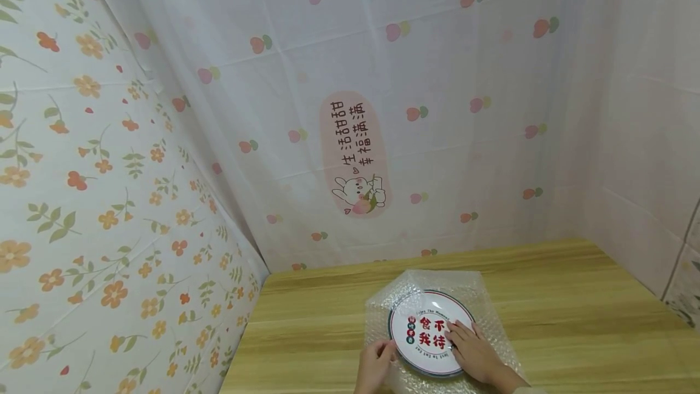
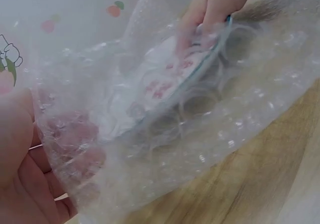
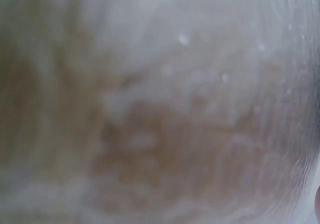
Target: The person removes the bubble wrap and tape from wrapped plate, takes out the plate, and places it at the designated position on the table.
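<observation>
A round white plate (image 1: 404, 337) with red characters and a dark green and red rim lies face up on a sheet of bubble wrap (image 1: 465, 284). At the plate's lower left, my left hand (image 1: 375, 362) grips the edge of the wrap; the left wrist view shows a raised part of the bubble wrap (image 2: 165, 179) in front of the fingers and plate. My right hand (image 1: 477, 354) rests on the right part of the plate with its fingers extended over the face. Blurred clear wrap (image 3: 200, 84) fills most of the right wrist view.
The sheet lies on a wood-grain table (image 1: 306, 327). Behind stands a pale curtain (image 1: 437, 157) with a fruit pattern and a rabbit print. A flowered curtain (image 1: 126, 211) borders the left side, and a pale wall covering (image 1: 640, 138) the right.
</observation>
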A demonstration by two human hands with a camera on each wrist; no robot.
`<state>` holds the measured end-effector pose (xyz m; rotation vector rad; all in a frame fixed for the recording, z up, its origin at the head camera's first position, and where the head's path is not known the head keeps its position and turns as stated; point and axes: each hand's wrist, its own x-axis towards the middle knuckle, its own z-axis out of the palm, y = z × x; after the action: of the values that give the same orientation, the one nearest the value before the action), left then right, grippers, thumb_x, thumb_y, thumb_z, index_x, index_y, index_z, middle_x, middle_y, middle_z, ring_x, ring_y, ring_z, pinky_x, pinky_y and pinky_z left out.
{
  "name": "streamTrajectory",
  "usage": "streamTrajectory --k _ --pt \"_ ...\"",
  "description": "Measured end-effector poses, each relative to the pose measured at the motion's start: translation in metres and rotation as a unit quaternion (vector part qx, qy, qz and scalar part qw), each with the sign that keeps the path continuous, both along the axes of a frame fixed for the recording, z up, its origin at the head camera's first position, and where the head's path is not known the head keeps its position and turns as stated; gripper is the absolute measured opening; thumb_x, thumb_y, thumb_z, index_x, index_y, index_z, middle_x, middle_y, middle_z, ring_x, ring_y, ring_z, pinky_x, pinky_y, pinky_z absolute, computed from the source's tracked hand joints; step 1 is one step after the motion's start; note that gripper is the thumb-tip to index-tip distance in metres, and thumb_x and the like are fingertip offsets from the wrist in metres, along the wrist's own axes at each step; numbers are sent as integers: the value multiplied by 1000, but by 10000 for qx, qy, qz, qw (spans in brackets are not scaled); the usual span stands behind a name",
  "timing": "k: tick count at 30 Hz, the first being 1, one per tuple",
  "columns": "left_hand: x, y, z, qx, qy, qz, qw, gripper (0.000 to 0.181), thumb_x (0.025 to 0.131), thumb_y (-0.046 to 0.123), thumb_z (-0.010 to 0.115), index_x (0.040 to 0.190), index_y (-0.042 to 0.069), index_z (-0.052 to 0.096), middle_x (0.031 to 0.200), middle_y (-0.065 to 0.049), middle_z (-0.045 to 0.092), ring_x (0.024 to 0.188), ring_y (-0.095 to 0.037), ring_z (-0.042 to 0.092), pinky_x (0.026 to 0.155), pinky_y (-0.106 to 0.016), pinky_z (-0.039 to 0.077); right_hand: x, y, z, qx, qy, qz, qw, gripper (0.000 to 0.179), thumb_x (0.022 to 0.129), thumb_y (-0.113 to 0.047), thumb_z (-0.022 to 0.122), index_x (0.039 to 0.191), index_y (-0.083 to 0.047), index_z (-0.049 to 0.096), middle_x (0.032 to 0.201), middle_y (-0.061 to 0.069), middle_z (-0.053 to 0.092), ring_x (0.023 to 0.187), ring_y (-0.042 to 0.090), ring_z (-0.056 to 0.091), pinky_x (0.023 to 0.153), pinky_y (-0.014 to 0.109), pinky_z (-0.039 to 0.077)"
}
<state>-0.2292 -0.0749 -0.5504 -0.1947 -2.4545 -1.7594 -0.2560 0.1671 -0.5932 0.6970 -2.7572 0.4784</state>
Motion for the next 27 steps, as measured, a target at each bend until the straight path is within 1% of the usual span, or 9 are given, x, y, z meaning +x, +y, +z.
streamTrajectory --k 3,6,8,10,13,14,15,21,27 --pt "2 -3 1 43 12 -5 10000 17 84 10 57 74 -3 62 60 5 51 54 -1 44 50 -20 39 -1 0 -2 -77 -71 28 9999 31 85 -15 52 111 2 58 121 17 51 116 38 40 94 58 19" --pt "3 -5 1 60 -41 -18 10000 15 83 8 58 75 -4 62 60 4 51 53 -1 44 50 -19 40 -1 1 -5 -236 191 155 9994 30 85 -15 53 109 3 58 119 18 52 113 39 42 94 58 20" --pt "3 -7 0 70 -74 -26 9999 14 82 6 58 74 -4 62 59 4 51 53 -1 45 50 -18 41 -1 3 -8 -192 517 225 9982 29 87 -17 50 108 1 58 120 15 51 115 36 41 96 56 18" --pt "4 -9 -1 89 -114 -46 9999 13 82 5 59 73 -4 61 59 4 51 52 -1 45 49 -18 41 -1 3 -9 -215 623 258 9975 29 87 -17 50 108 1 58 120 14 52 115 35 41 96 55 18" --pt "5 -12 -1 102 -139 -99 9998 10 81 4 61 73 -4 61 59 4 52 50 -1 45 48 -17 40 -1 2 -8 -192 499 206 9984 29 87 -17 50 108 1 58 120 15 51 116 36 41 96 57 18" --pt "5 -12 0 81 -114 -125 9998 10 80 3 61 73 -4 61 59 4 52 50 0 44 47 -17 39 0 1 -6 -283 322 184 9989 30 84 -15 53 108 3 59 118 18 52 113 39 42 93 58 21" --pt "6 -13 0 54 -119 -149 9998 9 80 3 61 73 -3 61 59 4 52 50 0 44 47 -17 39 0 1 -5 -268 270 150 9992 30 84 -15 53 108 2 59 118 18 52 113 39 42 92 58 21" --pt "8 -18 5 -168 -110 -319 9993 5 77 1 62 75 -3 63 62 3 54 51 0 43 47 -18 39 1 -1 -2 -149 293 71 9994 29 82 -13 56 107 1 60 117 17 53 112 39 44 90 58 24" --pt "9 -21 5 -199 -133 -368 9990 4 77 -1 62 74 -4 63 64 4 55 53 0 44 49 -17 39 0 -1 -3 -54 34 -17 10000 31 83 -13 54 110 2 58 120 17 51 116 38 41 94 58 20"
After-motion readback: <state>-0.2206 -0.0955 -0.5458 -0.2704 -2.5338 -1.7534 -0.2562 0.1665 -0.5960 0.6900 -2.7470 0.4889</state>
